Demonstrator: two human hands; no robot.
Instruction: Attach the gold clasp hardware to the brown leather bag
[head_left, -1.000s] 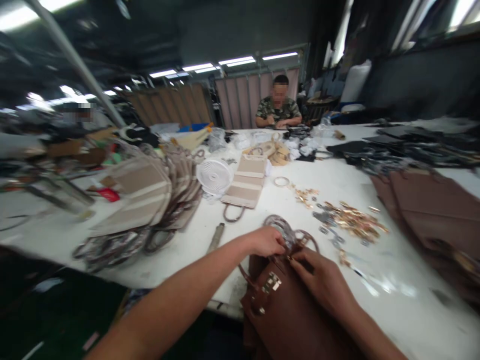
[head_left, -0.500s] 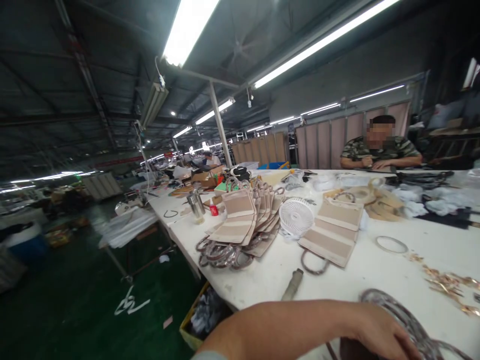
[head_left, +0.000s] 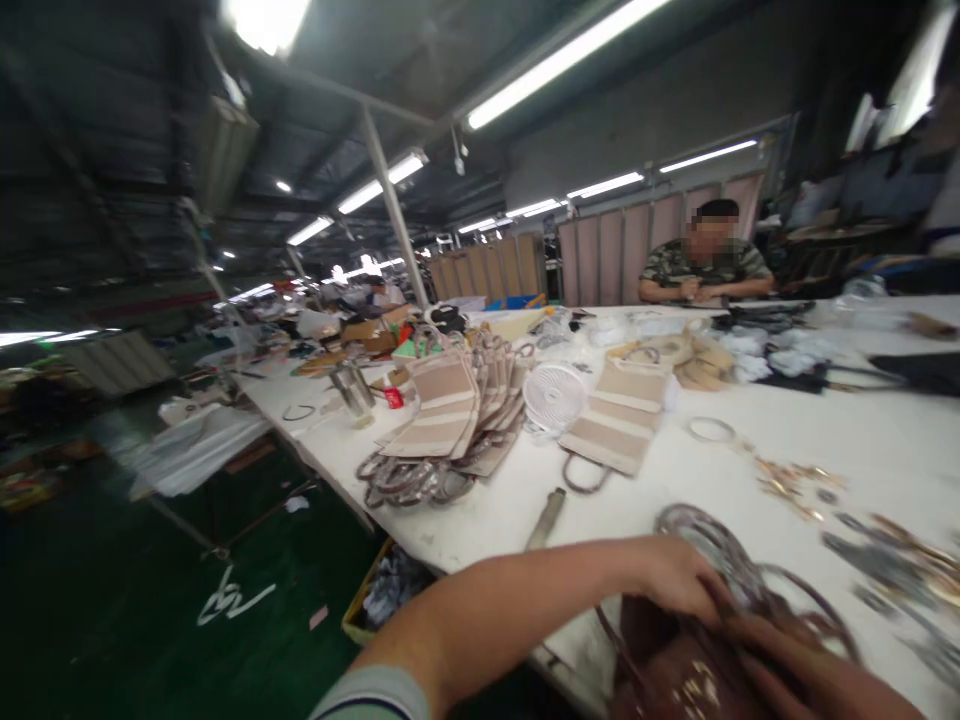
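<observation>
A dark brown leather bag (head_left: 660, 665) is at the bottom right, at the table's near edge, partly cut off by the frame. My left hand (head_left: 682, 578) reaches across from the left, its fingers closed over the bag's upper edge. Close beside it, my right hand (head_left: 795, 655) comes in from the lower right and grips the bag too; its fingers are blurred. Just beyond my hands, brown bag handles (head_left: 739, 545), seemingly wrapped in clear plastic, curve over the tabletop.
Beige striped panels with handles (head_left: 439, 405) are piled on the white table (head_left: 480, 525), near a white fan (head_left: 555, 397) and another panel (head_left: 619, 412). A tool handle (head_left: 546, 518) lies nearer. Gold metal parts (head_left: 791, 482) are scattered right. A person (head_left: 705, 260) sits across.
The view has swung right and down, so things appear further left and higher. My right hand and more of the brown bag have come into sight, and the hands now meet at the bag.
</observation>
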